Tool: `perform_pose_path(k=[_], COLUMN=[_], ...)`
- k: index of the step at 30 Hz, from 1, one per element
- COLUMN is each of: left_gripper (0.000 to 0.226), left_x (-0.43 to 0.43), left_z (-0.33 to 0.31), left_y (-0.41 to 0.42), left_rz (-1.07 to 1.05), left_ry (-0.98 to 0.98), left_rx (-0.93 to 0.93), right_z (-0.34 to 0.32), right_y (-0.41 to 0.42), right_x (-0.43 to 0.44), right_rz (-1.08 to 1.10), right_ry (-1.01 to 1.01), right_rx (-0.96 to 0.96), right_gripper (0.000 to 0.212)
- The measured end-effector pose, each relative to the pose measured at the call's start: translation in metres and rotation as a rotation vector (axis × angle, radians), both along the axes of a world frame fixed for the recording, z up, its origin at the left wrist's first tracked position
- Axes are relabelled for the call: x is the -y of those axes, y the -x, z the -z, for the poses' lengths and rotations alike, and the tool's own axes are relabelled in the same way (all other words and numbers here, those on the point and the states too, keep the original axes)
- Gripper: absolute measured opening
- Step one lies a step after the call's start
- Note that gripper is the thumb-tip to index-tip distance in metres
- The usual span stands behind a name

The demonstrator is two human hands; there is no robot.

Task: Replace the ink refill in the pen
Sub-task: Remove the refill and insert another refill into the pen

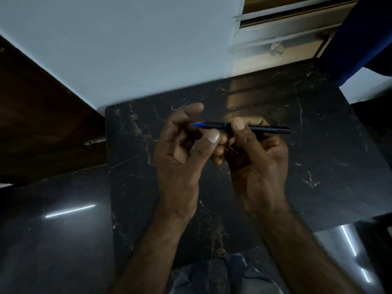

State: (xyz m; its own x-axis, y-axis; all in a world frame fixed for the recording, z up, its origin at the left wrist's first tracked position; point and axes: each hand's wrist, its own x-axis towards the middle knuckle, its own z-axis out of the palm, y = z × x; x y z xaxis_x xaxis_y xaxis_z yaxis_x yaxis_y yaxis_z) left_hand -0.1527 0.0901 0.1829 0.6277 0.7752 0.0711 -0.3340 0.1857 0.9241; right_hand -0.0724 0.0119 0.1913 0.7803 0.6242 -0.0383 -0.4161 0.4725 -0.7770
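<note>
A black pen with a blue tip section is held level above the dark marble table. My right hand grips the pen's barrel near its middle, thumb on top. My left hand sits at the blue tip end, with its fingers curled around that end and the thumb just below the barrel. The pen's tail sticks out to the right past my right hand. No separate refill shows; part of the barrel is hidden by my fingers.
The table butts against a pale wall at the back. A wooden window frame is at the upper right and a dark wooden panel at the left. A glossy dark floor lies left of the table.
</note>
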Motion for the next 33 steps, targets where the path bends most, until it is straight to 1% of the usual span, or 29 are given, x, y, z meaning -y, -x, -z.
perform_pose_path(k=[4, 7, 9, 10, 12, 14, 16, 18, 19, 22, 24, 26, 27, 28, 29, 30, 32, 33], left_gripper=[0.010, 0.025, 0.029, 0.028, 0.019, 0.016, 0.013, 0.004, 0.003, 0.012, 0.014, 0.015, 0.016, 0.017, 0.017, 0.018, 0.019, 0.020], left_x=[-0.002, -0.001, -0.003, -0.005, -0.007, -0.009, -0.010, -0.013, -0.014, -0.020, -0.028, -0.040, -0.047, -0.052, -0.056, -0.058, -0.056, -0.055], left_z=[0.002, 0.003, 0.003, 0.004, 0.004, 0.004, 0.002, 0.000, -0.002, -0.002, -0.001, 0.004, 0.011, 0.021, 0.037, 0.058, 0.109, 0.133], left_y=[-0.001, -0.004, -0.004, -0.003, -0.002, 0.000, 0.002, 0.003, 0.004, 0.009, 0.016, 0.026, 0.033, 0.040, 0.049, 0.057, 0.076, 0.085], left_rz=[-0.054, -0.126, -0.139, -0.132, -0.098, -0.079, -0.068, -0.045, -0.039, -0.050, -0.082, -0.111, -0.135, -0.165, -0.194, -0.205, -0.136, -0.091], left_ry=[0.042, 0.096, 0.102, 0.082, 0.041, 0.054, 0.116, 0.232, 0.301, 0.455, 0.507, 0.513, 0.474, 0.390, 0.268, 0.127, -0.112, -0.205], left_rx=[-0.051, -0.071, -0.053, -0.043, -0.029, -0.021, -0.016, -0.013, -0.010, 0.038, 0.093, 0.117, 0.075, -0.027, -0.191, -0.395, -0.780, -0.930], right_z=[0.000, 0.000, -0.001, -0.001, -0.002, -0.002, 0.000, 0.002, 0.003, 0.003, 0.003, 0.003, 0.003, 0.003, 0.003, 0.003, 0.004, 0.004], right_y=[-0.003, 0.000, 0.001, 0.001, 0.000, -0.001, -0.002, -0.003, -0.003, -0.004, -0.004, -0.006, -0.007, -0.008, -0.009, -0.010, -0.011, -0.012], right_x=[0.001, -0.001, -0.002, -0.002, -0.003, -0.004, -0.006, -0.006, -0.007, -0.006, -0.004, -0.002, -0.001, 0.001, 0.002, 0.003, 0.005, 0.005], right_rz=[-0.010, -0.034, -0.038, -0.038, -0.037, -0.031, -0.017, -0.001, 0.004, 0.009, 0.007, 0.003, 0.000, -0.003, -0.007, -0.010, -0.014, -0.015], right_ry=[0.028, 0.033, 0.032, 0.030, 0.029, 0.030, 0.038, 0.045, 0.048, 0.048, 0.043, 0.035, 0.029, 0.023, 0.018, 0.016, 0.021, 0.025], right_rx=[0.002, 0.006, -0.004, -0.009, -0.012, -0.021, -0.036, -0.041, -0.038, -0.033, -0.032, -0.034, -0.042, -0.053, -0.064, -0.072, -0.071, -0.068], right_gripper=[0.017, 0.013, 0.012, 0.012, 0.011, 0.013, 0.015, 0.011, 0.008, 0.002, 0.006, 0.010, 0.012, 0.015, 0.017, 0.018, 0.017, 0.016])
